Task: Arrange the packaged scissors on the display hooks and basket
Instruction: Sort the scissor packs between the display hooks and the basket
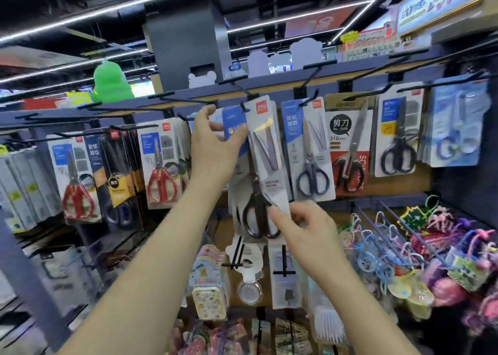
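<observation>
Black-handled scissors pack [258,171], grey card with blue strip, hanging upright on a black display hook [244,106], among other hung packs

The middle scissors pack [258,166] at the centre is a pale grey card with a blue panel, a small red logo square and black handles. Toward 9 o'clock hang red-handled packs [161,177] on white-and-blue cards and a black-and-yellow pack [116,166]. Toward 3 o'clock are a navy-handled pack [312,152], a tan, black and red card [350,144] and a pale blue pack [458,123]. The hooks [233,80] are black, a bright green figure [111,81] sits at 10 o'clock, and pink, purple, blue and green trinkets [444,260] show at 4 o'clock.
</observation>
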### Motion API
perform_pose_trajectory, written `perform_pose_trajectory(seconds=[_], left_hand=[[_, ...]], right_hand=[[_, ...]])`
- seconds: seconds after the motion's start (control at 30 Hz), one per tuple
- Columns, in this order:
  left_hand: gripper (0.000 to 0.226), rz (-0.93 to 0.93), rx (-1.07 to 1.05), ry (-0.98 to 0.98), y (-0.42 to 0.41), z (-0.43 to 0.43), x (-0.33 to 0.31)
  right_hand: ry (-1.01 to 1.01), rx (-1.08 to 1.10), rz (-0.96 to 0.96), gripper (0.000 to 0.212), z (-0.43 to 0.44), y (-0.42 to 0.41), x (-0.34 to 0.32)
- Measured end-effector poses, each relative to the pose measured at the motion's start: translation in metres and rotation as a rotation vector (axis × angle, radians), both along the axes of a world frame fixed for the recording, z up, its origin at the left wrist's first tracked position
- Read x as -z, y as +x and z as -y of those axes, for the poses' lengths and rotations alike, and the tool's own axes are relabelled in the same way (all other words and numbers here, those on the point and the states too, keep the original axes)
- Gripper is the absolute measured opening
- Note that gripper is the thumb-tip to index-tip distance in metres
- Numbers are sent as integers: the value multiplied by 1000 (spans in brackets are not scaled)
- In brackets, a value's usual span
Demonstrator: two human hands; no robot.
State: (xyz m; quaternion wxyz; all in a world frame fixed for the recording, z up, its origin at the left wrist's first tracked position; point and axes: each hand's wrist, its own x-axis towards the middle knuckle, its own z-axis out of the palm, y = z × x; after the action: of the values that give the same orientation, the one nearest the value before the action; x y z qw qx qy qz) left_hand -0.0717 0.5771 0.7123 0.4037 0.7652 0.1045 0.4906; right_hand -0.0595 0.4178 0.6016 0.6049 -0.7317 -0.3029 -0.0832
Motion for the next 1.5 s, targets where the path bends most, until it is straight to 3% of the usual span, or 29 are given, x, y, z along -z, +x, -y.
perform_pose_trajectory(seconds=[0.03, 0.07, 0.17, 0.3, 0.47, 0.57, 0.67, 0.77, 0.9, 1.0, 1.27, 1.4, 1.5], left_hand=[[66, -23, 12, 5, -4, 2, 14], [73, -66, 33, 4, -8, 5, 28], [78, -201, 140, -103, -15, 16, 68], [82, -237, 173, -153, -10, 12, 85], [67, -199, 269, -200, -6, -3, 87], [54, -168, 351, -228, -9, -6, 89], [53, -162, 360, -233, -12, -8, 89], [56, -108, 294, -258, -18, -6, 89], [45, -13, 92, -7, -40, -3, 93], [30, 79, 116, 250, -56, 4, 104], [19, -102, 455, 816, -71, 58, 178], [36, -249, 657, 972, -70, 107, 231], [27, -369, 810, 1037, -68, 150, 280]], right_hand=[[4, 22, -3, 25, -3, 6, 2], [1, 16, -47, 28, -6, 12, 3], [10, -147, -167, 76, -20, 28, 6], [55, -268, -205, 116, -34, 52, 8], [175, -442, -360, 127, -44, 74, -1], [136, -531, -451, 113, -45, 72, 5], [69, -436, -413, 108, -38, 55, 1], [53, -252, -254, 72, -26, 30, -9], [10, -29, -139, 48, 1, 10, 7], [-163, 103, -50, 19, 32, -8, 24], [-793, 256, 35, 19, 143, -66, 89], [-1057, 316, -52, 22, 214, -100, 139], [-1151, 330, -219, 29, 268, -126, 190]])
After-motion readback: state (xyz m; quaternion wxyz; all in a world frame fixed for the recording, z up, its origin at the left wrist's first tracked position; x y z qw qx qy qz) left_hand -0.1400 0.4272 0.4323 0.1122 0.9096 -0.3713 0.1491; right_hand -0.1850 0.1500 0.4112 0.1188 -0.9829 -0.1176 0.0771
